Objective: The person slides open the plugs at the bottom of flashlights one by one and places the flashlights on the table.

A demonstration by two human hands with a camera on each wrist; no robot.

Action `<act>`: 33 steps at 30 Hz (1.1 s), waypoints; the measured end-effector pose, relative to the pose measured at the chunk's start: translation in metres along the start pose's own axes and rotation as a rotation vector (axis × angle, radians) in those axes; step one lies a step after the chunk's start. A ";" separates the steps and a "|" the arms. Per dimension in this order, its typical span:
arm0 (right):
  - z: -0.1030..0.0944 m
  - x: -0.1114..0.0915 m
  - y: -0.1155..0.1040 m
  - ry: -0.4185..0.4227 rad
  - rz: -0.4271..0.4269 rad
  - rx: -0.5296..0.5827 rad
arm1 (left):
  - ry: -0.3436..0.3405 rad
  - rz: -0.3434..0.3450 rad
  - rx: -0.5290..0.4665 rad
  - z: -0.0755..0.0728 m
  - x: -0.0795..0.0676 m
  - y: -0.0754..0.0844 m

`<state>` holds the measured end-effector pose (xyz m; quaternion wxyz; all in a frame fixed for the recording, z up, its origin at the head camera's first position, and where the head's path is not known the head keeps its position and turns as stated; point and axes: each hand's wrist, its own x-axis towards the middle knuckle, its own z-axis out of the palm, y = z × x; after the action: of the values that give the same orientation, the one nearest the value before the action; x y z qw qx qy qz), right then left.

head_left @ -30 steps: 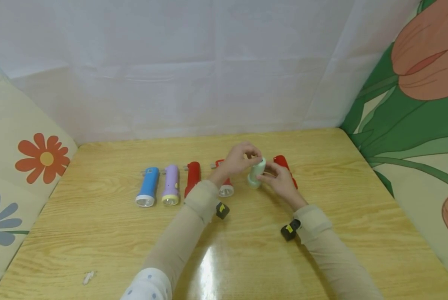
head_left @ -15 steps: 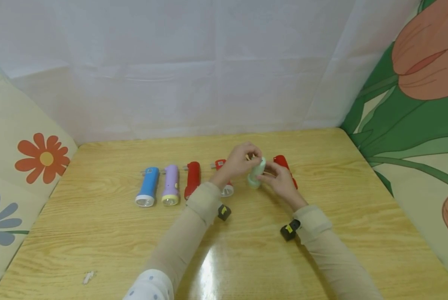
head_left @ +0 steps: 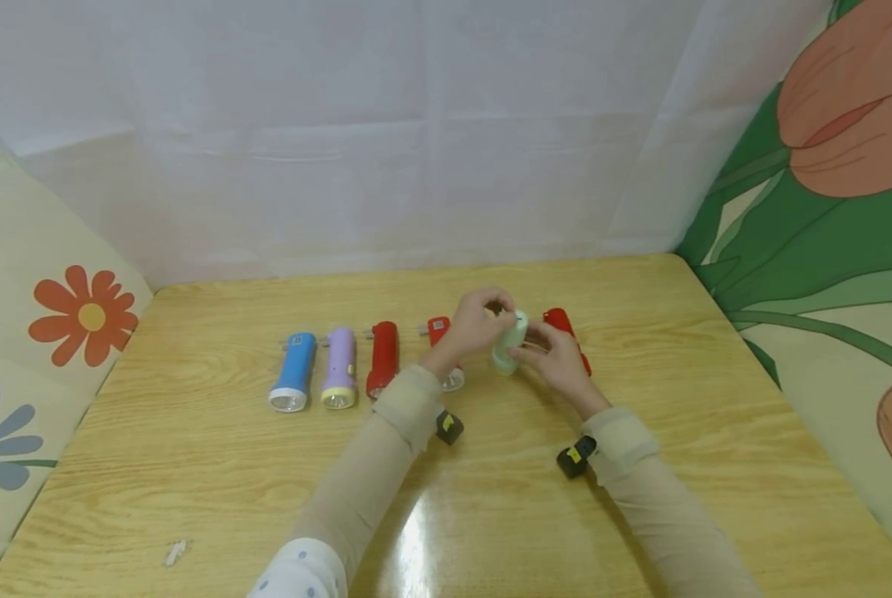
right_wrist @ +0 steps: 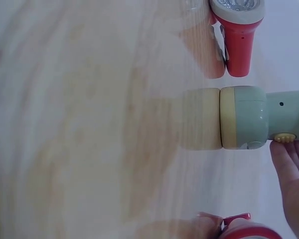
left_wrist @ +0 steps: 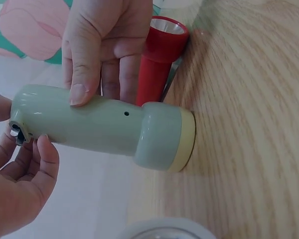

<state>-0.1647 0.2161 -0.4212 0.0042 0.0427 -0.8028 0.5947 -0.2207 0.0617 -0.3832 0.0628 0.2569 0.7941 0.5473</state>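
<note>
A pale green flashlight [head_left: 507, 350] with a cream rim [left_wrist: 186, 139] stands lens down on the wooden table. My right hand [head_left: 563, 365] grips its barrel from the right, the thumb lying along the side in the left wrist view. At the upper end, my left hand [head_left: 477, 324] pinches with thumb and fingertips beside a small swung-out flap [left_wrist: 20, 132] showing metal prongs. A yellow switch [right_wrist: 285, 137] sits on the barrel near the right fingertips. Part of the left fingers is hidden behind the flashlight's tail.
Left of my hands lie a blue flashlight [head_left: 295, 370], a purple one [head_left: 340, 365], a red one [head_left: 383, 357] and a red-and-white one [head_left: 438, 328], prongs out on their left. Another red flashlight [head_left: 558, 320] lies partly behind my right hand. A white scrap [head_left: 176, 552] lies front left.
My left wrist has shifted slightly right and toward the front, and a bit more of the green flashlight's top shows. The right hand keeps its grip in the same place.
</note>
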 end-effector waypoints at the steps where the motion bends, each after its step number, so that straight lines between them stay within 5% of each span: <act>1: 0.000 0.000 0.001 0.002 -0.002 -0.002 | 0.014 -0.027 -0.030 0.001 0.000 -0.001; 15: -0.001 -0.001 0.000 -0.009 -0.007 0.014 | 0.048 -0.237 -0.312 0.002 -0.006 0.000; 33: -0.002 0.000 0.000 -0.008 0.025 -0.034 | 0.075 -0.283 -0.368 0.004 -0.004 -0.007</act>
<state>-0.1643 0.2176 -0.4205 -0.0058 0.0352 -0.8134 0.5807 -0.2177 0.0608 -0.3914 0.1552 0.1069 0.7109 0.6776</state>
